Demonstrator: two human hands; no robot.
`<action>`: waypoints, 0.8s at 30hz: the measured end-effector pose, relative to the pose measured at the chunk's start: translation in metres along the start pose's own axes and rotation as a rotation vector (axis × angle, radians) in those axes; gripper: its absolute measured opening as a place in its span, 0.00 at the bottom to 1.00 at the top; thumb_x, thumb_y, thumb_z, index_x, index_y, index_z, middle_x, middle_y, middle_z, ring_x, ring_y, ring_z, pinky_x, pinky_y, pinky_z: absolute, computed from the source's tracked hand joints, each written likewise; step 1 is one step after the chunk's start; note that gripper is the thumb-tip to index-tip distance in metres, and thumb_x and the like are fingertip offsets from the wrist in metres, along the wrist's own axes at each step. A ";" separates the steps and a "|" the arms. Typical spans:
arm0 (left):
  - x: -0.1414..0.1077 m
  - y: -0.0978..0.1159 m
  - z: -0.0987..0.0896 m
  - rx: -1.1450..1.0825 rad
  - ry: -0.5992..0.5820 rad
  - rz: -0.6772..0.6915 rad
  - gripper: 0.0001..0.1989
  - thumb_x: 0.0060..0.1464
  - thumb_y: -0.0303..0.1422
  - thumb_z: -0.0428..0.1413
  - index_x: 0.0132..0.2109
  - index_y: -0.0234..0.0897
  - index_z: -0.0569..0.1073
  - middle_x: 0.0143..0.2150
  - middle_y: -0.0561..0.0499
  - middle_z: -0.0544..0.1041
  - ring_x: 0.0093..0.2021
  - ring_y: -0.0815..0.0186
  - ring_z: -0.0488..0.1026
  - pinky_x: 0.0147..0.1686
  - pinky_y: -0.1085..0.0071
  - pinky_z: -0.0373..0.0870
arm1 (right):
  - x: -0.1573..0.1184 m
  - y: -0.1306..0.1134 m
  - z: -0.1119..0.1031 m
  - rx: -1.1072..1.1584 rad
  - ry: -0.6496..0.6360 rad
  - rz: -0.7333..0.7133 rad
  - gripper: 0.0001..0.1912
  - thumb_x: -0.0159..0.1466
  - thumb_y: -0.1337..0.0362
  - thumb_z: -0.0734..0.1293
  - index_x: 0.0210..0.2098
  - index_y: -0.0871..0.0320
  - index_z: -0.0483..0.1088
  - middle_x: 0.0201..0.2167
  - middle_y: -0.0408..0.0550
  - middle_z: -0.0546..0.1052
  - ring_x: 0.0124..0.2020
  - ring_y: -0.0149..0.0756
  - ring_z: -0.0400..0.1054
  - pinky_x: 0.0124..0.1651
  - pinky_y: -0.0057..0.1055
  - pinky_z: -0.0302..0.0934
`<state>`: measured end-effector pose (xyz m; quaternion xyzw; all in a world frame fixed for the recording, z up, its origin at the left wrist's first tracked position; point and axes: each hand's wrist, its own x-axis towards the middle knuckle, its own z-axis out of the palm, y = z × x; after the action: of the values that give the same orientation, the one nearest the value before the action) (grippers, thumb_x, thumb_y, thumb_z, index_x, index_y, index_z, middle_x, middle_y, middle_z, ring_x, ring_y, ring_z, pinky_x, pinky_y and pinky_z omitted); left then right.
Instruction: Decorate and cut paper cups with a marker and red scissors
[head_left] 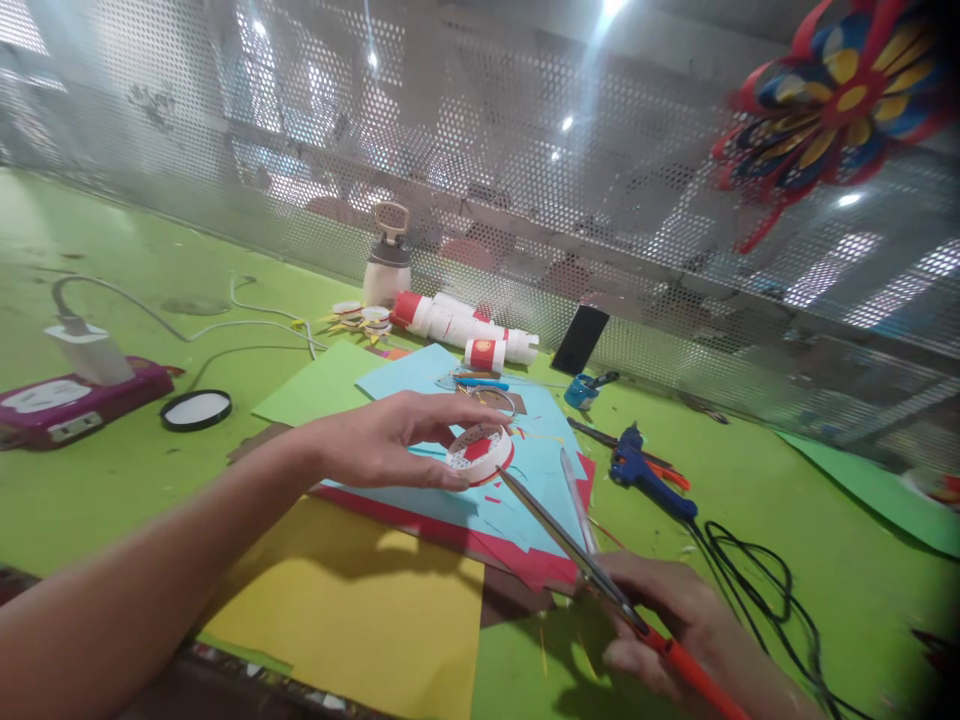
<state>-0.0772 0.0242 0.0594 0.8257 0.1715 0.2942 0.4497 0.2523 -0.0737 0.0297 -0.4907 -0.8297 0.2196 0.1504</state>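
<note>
My left hand point(390, 440) pinches the cut-off bottom of a paper cup point(491, 468), a shallow white ring with a red rim, between thumb and fingers. It is held above the light blue paper point(435, 365). In my right hand point(675, 610) is a pair of scissors point(559, 535) with red handles. One blade tip reaches close to the ring's lower edge; whether it touches I cannot tell. Small red and white paper scraps lie on the blue sheet beneath.
A blue glue gun point(652, 480) with a coiled black cord lies right. Behind stand stacked paper cups point(465, 325), a spray bottle point(388, 265), a phone point(580, 338) and a small blue pot point(581, 392). Left are a purple power strip point(90, 405) and a round black-rimmed lid point(195, 410). Yellow paper point(360, 610) lies in front.
</note>
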 end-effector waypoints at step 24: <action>0.003 0.000 0.003 -0.159 -0.021 -0.019 0.24 0.57 0.28 0.59 0.61 0.37 0.69 0.65 0.40 0.66 0.64 0.56 0.63 0.59 0.63 0.66 | 0.002 -0.012 0.004 -0.033 0.122 -0.067 0.17 0.55 0.64 0.71 0.44 0.52 0.78 0.33 0.44 0.83 0.30 0.37 0.77 0.32 0.26 0.72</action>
<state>-0.0732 0.0237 0.0593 0.7887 0.1509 0.2941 0.5184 0.2406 -0.0779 0.0320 -0.4776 -0.8385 0.1703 0.1997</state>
